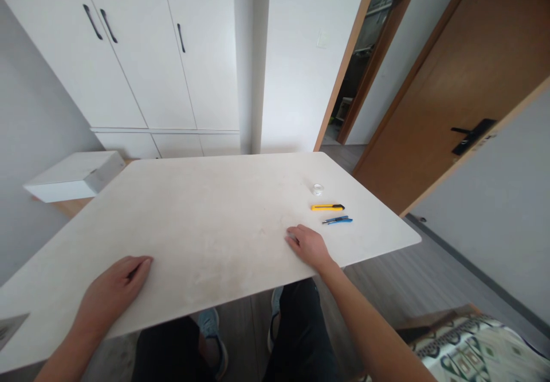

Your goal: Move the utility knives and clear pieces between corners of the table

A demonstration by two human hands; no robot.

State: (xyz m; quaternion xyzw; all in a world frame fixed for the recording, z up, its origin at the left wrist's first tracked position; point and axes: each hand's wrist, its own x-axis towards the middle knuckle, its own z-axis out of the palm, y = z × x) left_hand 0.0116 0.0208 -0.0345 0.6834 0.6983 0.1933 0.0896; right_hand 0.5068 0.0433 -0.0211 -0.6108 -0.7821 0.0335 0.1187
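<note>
While near right hand (309,245), pen (337,220) crosswise.

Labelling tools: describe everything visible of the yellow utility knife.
The yellow utility knife is a slim cutter, plastic-looking, yellow body with a black end pointing right. It lies flat on the pale table, between a small clear roll beyond it and blue pens nearer. Nothing touches it; the right hand rests on the table, apart from it. Blade state is too small to tell.
</note>
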